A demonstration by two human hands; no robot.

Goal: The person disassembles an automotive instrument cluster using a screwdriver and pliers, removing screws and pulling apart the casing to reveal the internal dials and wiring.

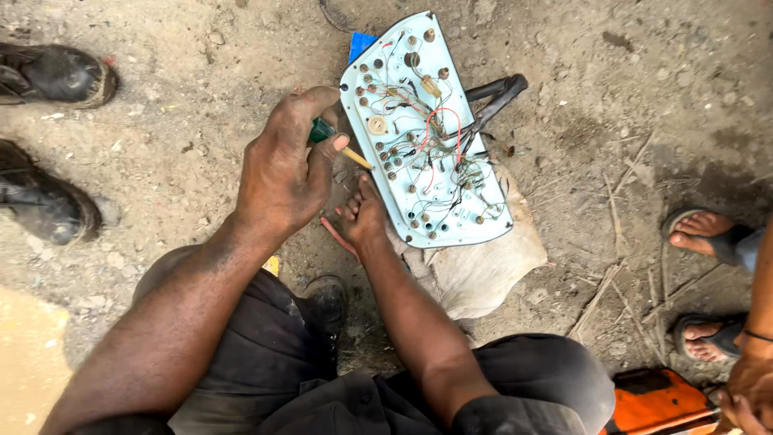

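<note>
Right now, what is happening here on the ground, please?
A person sits low over dirt ground, working on a pale blue panel covered with small parts and thin wires. The left hand grips a screwdriver with a green handle, its tip close to the panel's left edge. The right hand rests against the panel's lower left edge, steadying it. The panel lies partly on a dirty white cloth. Other people's feet, in dark shoes and sandals, stand around.
</note>
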